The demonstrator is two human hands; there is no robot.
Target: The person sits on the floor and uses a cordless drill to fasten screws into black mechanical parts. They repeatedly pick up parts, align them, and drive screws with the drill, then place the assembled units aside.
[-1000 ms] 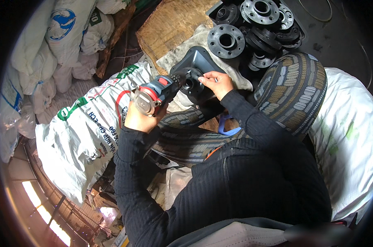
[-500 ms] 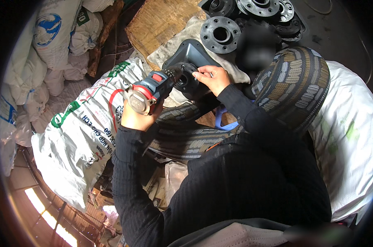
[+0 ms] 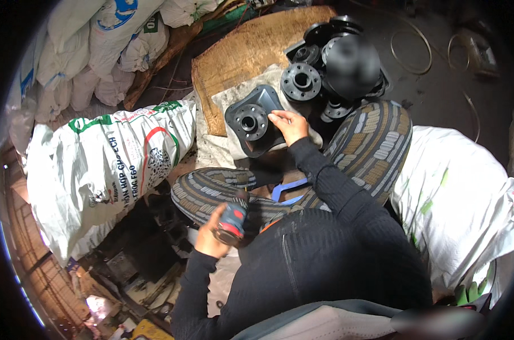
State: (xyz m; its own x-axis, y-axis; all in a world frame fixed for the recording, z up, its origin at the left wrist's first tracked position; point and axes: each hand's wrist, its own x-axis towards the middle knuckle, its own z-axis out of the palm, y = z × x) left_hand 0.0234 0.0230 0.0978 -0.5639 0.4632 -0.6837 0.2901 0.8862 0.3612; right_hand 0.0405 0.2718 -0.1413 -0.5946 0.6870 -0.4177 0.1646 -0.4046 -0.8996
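Flanged housing (image 3: pixel 264 100): rests on a pale cloth (image 3: pixel 222 109); round hub flange (image 3: pixel 260 128) sits on its centre.
Left hand (image 3: pixel 214 233): grip closed around a cordless drill (image 3: pixel 234 218), well apart from the housing, on the person's side.
Right hand (image 3: pixel 292 127): fingertips drawn together just right of the housing; whether the grip pinches a part, cannot tell.
Drill shift: withdrawn from the housing within the last half second.
Hub flange access: holes exposed; driving appears paused.

Black hub (image 3: pixel 255 130): upright on cloth (image 3: pixel 271 78) | grey drill (image 3: pixel 233 218): pointing forward
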